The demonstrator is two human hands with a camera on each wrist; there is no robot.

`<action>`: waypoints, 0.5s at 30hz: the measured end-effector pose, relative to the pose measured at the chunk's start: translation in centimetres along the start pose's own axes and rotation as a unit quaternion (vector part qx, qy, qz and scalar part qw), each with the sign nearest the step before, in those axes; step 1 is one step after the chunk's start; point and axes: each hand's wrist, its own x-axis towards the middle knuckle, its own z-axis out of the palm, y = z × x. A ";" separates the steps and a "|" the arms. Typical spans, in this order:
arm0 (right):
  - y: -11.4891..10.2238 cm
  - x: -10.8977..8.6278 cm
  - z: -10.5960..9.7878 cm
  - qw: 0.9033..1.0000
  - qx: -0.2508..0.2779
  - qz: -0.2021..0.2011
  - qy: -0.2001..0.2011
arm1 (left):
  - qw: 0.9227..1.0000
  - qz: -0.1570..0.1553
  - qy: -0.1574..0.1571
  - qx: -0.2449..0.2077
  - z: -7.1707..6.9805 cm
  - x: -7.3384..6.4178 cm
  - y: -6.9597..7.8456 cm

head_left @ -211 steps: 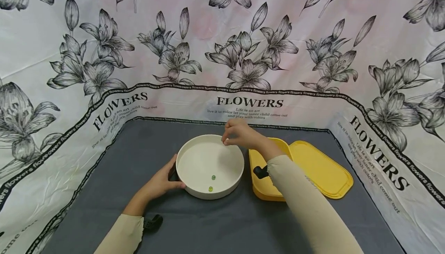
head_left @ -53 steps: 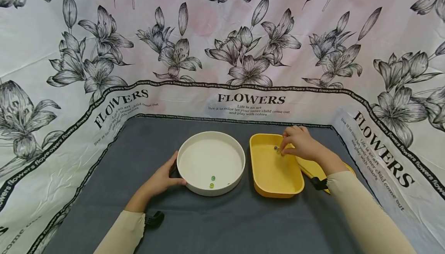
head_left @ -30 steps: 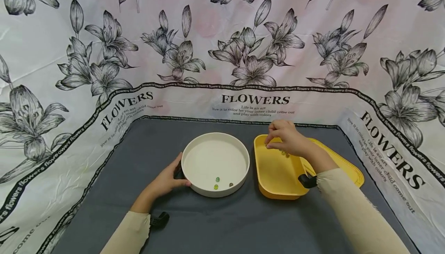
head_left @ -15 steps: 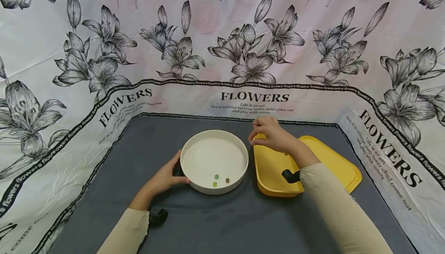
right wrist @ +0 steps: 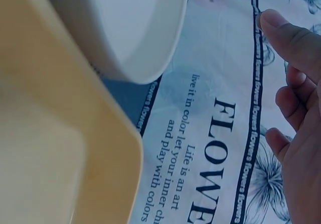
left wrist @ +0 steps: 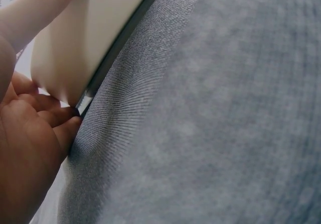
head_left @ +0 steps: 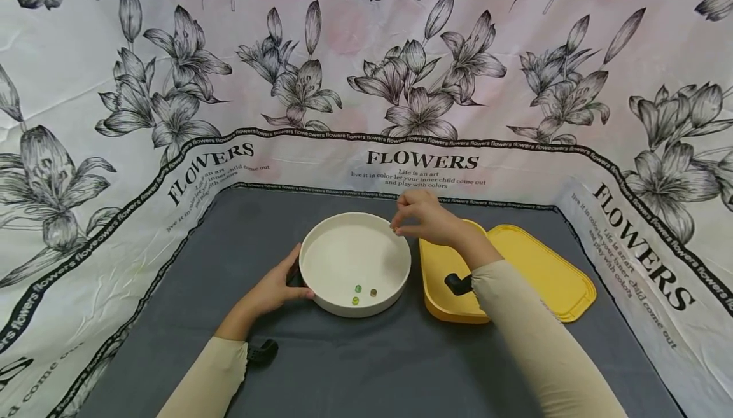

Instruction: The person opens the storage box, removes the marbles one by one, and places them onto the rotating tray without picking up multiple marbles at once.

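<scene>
White and round, the bowl (head_left: 343, 246) stands on grey cloth (head_left: 355, 373), and in the head view the left hand (head_left: 277, 287) grips its left side, thumb at the near wall. The right hand (head_left: 426, 217) is at the bowl's far right rim, thumb and forefinger pinching a tiny bead (head_left: 393, 231), mostly hidden by the fingertips. Inside the bowl, toward its near side, lie a green bead (head_left: 357, 289), a yellow-green bead (head_left: 356, 301) and a brown bead (head_left: 373, 292). Just right of the bowl is a yellow box (head_left: 452, 311), partly covered by the right arm; farther right of the bowl lies a yellow lid (head_left: 544, 271). Behind the bowl, the printed cloth (head_left: 321, 167) reads "FLOWERS" over "Life is an art / live it in color let your inner child come out / and play with colors", with "flowers" repeated along black bands; the heading also runs up both sides. The left wrist view shows fingers curled at the bowl's base and the thumb along its wall. In the right wrist view, beyond the bowl, the heading is cut to "FLOWE", and the pinched bead is too small to make out.
</scene>
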 end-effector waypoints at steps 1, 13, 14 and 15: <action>0.0 0.2 0.2 1.000 0.000 0.001 -0.003 | 1.000 0.002 0.000 0.000 0.0 0.0 0.0; -0.1 3.2 2.2 0.999 0.003 0.025 -0.036 | 1.000 -0.007 -0.002 -0.007 -0.1 0.0 0.0; 0.0 3.5 2.4 0.999 0.002 0.028 -0.038 | 1.000 -0.005 -0.001 -0.007 -0.1 0.0 -0.1; 0.0 3.8 2.6 0.999 0.002 0.032 -0.042 | 1.000 -0.003 -0.001 -0.007 -0.1 0.1 -0.1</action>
